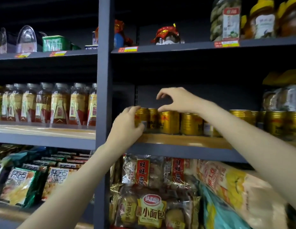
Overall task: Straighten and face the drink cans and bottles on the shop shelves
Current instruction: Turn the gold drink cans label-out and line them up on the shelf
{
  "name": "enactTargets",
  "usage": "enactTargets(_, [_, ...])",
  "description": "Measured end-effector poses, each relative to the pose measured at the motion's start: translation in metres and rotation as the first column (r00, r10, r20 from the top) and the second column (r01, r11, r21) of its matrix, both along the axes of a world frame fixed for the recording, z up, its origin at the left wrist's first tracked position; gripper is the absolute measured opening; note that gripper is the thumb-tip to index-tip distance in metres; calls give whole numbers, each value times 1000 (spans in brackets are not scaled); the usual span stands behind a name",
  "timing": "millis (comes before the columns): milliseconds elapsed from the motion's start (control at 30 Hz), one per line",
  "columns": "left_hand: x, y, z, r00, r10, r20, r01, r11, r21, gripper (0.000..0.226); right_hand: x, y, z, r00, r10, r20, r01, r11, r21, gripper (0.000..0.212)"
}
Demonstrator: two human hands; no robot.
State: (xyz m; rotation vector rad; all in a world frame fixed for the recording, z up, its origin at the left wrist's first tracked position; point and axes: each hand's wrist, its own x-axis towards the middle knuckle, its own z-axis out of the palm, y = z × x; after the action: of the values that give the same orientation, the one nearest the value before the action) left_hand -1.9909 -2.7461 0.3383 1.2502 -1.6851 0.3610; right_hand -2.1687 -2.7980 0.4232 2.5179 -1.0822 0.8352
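A row of gold drink cans [191, 123] stands on the middle shelf [185, 140], right of the grey upright. My left hand [127, 125] grips the leftmost gold can [141, 115], with its fingers over the rim and its thumb on the front. My right hand [176, 100] hovers just above the third can [169, 122]. Its fingers and thumb are curved apart and hold nothing. More gold cans [276, 123] stand further right, past my right forearm. Drink bottles with red and gold labels [61, 105] line the shelf in the left bay.
The grey upright [103, 96] splits the two bays. Jars and wrapped goods [225, 20] stand on the top shelf. Snack and bread bags [152, 207] fill the shelf below the cans, and noodle packs [19, 184] lie at lower left. Packaged goods [282, 100] sit behind the right cans.
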Motion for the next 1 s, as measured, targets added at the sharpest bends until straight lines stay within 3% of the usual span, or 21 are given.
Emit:
enactTargets(100, [-34,-7,12,997,-8,76,17,992,-122,53,-61,11,9,991,-79,107,78,997,11,38])
enactTargets(233, [-93,-23,24,989,-107,100,119,985,-123,55,-153,10,20,946,-186,265,171,982,80,32])
enactTargets(333, [-144,-36,31,970,-186,155,204,973,-110,58,-216,10,25,903,-348,254,329,937,115,41])
enactTargets(433, [-192,-48,47,931,-176,319,202,978,-49,63,-254,1,29,856,-504,117,479,857,189,53])
enactTargets(533, [-224,-58,65,859,-201,470,176,980,97,71,-268,-22,37,847,-523,-99,530,813,242,59])
enactTargets(667, [-248,-73,77,833,-256,490,106,944,312,72,-267,-62,48,824,-485,-295,562,765,313,68])
enactTargets(800, [-249,-81,79,834,-232,500,10,914,407,68,-266,-109,52,720,-487,-494,661,699,274,82])
enactTargets(900, [-249,-79,78,826,-232,513,-10,905,425,69,-264,-134,52,659,-477,-582,708,653,268,91])
enactTargets(1000, [-250,-75,76,816,-203,542,-35,917,397,67,-259,-147,49,683,-383,-622,683,638,357,101])
